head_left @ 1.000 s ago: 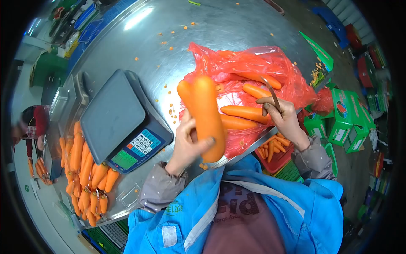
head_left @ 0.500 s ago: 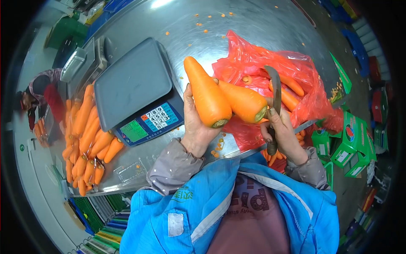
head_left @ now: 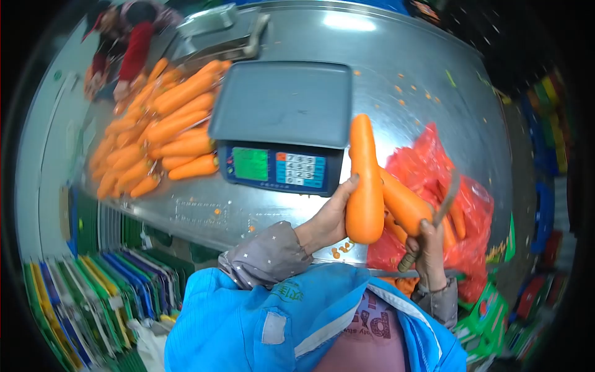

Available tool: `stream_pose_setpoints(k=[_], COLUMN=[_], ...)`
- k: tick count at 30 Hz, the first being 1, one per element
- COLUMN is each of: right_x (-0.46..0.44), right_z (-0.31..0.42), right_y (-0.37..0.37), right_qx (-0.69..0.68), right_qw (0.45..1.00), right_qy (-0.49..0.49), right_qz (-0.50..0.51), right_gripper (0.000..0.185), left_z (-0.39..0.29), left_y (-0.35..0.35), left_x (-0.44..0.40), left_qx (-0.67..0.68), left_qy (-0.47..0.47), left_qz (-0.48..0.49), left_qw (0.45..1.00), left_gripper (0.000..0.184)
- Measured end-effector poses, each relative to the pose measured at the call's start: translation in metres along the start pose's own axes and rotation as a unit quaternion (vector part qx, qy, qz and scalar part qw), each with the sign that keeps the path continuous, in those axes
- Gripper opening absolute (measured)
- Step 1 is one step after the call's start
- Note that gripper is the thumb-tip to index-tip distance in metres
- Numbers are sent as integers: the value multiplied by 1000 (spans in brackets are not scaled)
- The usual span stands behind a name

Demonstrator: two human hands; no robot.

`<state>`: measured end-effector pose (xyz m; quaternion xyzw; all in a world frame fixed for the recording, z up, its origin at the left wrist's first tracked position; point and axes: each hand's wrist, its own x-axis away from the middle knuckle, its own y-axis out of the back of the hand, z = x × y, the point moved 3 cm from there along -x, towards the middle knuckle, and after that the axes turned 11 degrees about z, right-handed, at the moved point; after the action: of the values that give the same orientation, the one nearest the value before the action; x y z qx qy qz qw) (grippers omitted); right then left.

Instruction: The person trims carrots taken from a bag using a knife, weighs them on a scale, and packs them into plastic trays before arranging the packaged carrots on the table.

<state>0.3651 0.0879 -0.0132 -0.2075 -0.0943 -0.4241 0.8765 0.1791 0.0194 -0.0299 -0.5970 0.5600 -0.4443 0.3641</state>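
My left hand point(head_left: 328, 220) is wrapped round a large orange carrot point(head_left: 367, 192), which stands nearly upright with its thick end toward me. A second carrot point(head_left: 406, 203) slants down to the right behind it, its lower end at my right hand's fingertips. Which hand bears that second carrot I cannot tell. My right hand point(head_left: 427, 251) is closed on a knife point(head_left: 447, 198), its blurred blade pointing up and its handle low in the palm. Beneath both hands lies a red plastic bag point(head_left: 477, 208) with more carrots inside.
A digital scale point(head_left: 282, 102) stands on the metal table point(head_left: 427, 62), left of my hands. Bagged carrots point(head_left: 180, 133) are heaped farther left, near another person's red sleeve point(head_left: 137, 53). Orange scraps dot the table. Green boxes point(head_left: 486, 316) stand at lower right; colourful crates point(head_left: 102, 297) at lower left.
The view has swung left, so the scale and carrot heap appear farther right. The held carrots have turned, and their cut ends no longer face me. The knife stays in my right hand.
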Motion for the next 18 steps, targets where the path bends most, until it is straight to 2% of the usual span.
stream_pose_setpoints(k=[2, 3, 5, 6, 7, 9, 11, 13, 15, 16, 18], right_x=[-5, -8, -15, -19, -24, -31, -39, -47, -55, -58, -62], right_z=[-6, -4, -6, -7, -8, -13, -21, -32, -42, -45, -47], right_y=[12, 11, 12, 8, 2, -15, -34, -52, -73, -84, -116], right_qx=[-16, -26, -36, -51, -61, -43, -17, 18, 43, 67, 89], right_qw=[1000, 999, 999, 999, 997, 994, 990, 983, 971, 964, 952], right_qy=[10, 12, 0, 1, -2, -27, -54, -89, -106, -114, -123], right_qz=[7, 21, 3, 15, 45, 92, 126, 161, 212, 232, 265], right_gripper=[47, 48, 50, 50, 50, 51, 51, 51, 55, 58, 60], left_z=[-12, -22, -47, -60, -68, -92, -109, -128, -146, -154, -173], left_y=[6, 13, 30, 35, 50, 59, 82, 105, 131, 142, 163], left_x=[21, 32, 61, 80, 96, 137, 176, 211, 242, 255, 279], left_qx=[-83, -75, -308, -370, -447, -643, -796, -876, -913, -911, -920], left_qy=[-2, -28, -30, -8, -17, 73, 26, 59, 72, 70, 88], left_qz=[48, 29, 41, -3, -38, -144, -180, -219, -254, -259, -317], left_qw=[995, 996, 950, 929, 893, 749, 578, 426, 311, 312, 213], left_gripper=[51, 51, 59, 65, 61, 56, 51, 52, 49, 49, 50])
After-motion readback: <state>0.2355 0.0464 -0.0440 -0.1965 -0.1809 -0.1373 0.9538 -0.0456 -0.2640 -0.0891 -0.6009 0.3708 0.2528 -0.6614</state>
